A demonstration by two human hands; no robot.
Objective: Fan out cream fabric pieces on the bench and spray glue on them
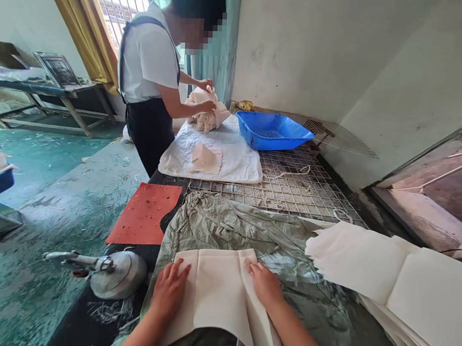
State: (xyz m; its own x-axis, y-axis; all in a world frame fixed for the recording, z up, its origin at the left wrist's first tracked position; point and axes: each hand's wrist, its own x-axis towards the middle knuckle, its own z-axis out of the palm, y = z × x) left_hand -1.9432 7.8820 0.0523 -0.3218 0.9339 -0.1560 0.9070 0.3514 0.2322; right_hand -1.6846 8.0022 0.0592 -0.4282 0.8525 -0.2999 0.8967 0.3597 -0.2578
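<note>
Head view: at the bottom centre of the frame, a person's left hand (169, 290) and right hand (267, 285) lie open and palm down on a folded cream sheet (219, 288). The fingers are extended and neither hand grips anything. The sheet rests on a crumpled green sack (251, 234) spread over the near end of the table. The left hand is on the sheet's left panel and the right hand is on the right flap, where it overlaps.

The fold probably comes out cleanest if both palms press evenly and smooth outward from the middle crease, with the top edges lined up before the flap is flattened. The wrinkled sack underneath could drag the sheet out of line.

The sheet looks soft, matte and limp, with a straight top edge. At lower right is a loose stack of similar sheets (382, 279) with fanned edges. Beyond the sack is a rusty wire grid (291, 187), and at upper centre a glossy blue plastic tub (272, 130). A flat red mat (146, 214) overhangs the table's left edge above a domed metal tool (117, 275).

At the top of the frame, a co-worker (149, 64) handles a bundle of pale cloth (206, 111) on a white woven sack (231, 158).
</note>
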